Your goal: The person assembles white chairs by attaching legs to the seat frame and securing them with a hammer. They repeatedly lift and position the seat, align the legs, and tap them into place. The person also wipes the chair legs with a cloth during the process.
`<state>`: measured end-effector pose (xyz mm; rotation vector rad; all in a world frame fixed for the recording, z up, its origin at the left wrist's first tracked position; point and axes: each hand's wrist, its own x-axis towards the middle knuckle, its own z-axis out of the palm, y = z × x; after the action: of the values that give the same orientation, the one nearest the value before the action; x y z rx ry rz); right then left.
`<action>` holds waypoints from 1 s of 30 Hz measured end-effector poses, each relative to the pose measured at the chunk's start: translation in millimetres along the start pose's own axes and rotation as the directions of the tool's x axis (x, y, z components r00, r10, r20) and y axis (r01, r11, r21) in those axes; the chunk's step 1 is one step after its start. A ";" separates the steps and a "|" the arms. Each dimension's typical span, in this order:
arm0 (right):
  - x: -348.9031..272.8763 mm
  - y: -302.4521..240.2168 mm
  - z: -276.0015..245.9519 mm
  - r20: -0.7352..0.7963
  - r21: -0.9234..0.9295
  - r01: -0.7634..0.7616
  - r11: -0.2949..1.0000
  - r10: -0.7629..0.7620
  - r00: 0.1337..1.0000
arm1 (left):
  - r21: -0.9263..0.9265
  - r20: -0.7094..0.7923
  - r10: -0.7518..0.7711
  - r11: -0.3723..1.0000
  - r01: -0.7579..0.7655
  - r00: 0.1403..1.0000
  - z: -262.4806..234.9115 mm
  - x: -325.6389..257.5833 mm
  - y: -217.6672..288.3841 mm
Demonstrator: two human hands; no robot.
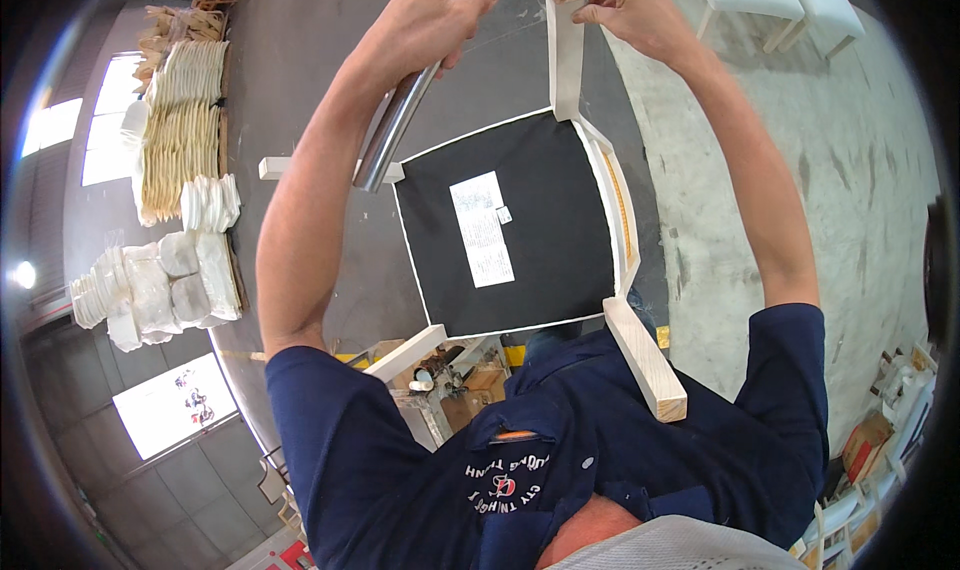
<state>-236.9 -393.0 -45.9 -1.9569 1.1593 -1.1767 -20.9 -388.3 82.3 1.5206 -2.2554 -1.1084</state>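
The upturned wooden chair with pale unfinished legs and a black cloth underside (505, 235) lies on the dark round worktable (300, 90) in front of me, seat down, its legs pointing up toward my face. My left hand (425, 20) is wrapped around a long polished metal cylinder tool (400, 115), fingers curled tight on its upper end, its lower end resting near the chair's left corner. My right hand (625, 10) sits at the tip of the far pale leg (565, 55), fingertips pinched together on the end of it; whether they hold some small part there I cannot tell. The black cloth looks fully fixed, edged in white, with a white paper label (483, 228) stuck at its middle. The near leg (648, 358) shows bare end wood, so I judge the leg ends are unfinished work, with the far one in hand. Stacks of pale cushions (180, 140) stand well apart to my left.
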 end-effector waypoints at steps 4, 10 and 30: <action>-5.7 21.0 24.8 -0.210 0.503 0.039 0.864 0.078 0.975 | 0.085 0.073 -0.029 0.996 0.023 0.997 0.5 9.9 7.1; -12.5 20.2 26.1 -0.144 0.310 -0.177 0.934 0.230 0.962 | 0.152 0.113 0.023 0.988 -0.040 0.993 2.5 16.8 17.4; -19.2 41.5 52.2 -0.301 0.590 -0.018 0.807 0.240 0.923 | 0.762 0.092 0.549 0.498 -0.414 0.831 22.3 33.0 65.8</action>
<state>-210.7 -393.0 -110.2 -1.2059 0.9304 -1.6316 -94.5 -394.0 103.8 0.9287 -2.9091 0.1973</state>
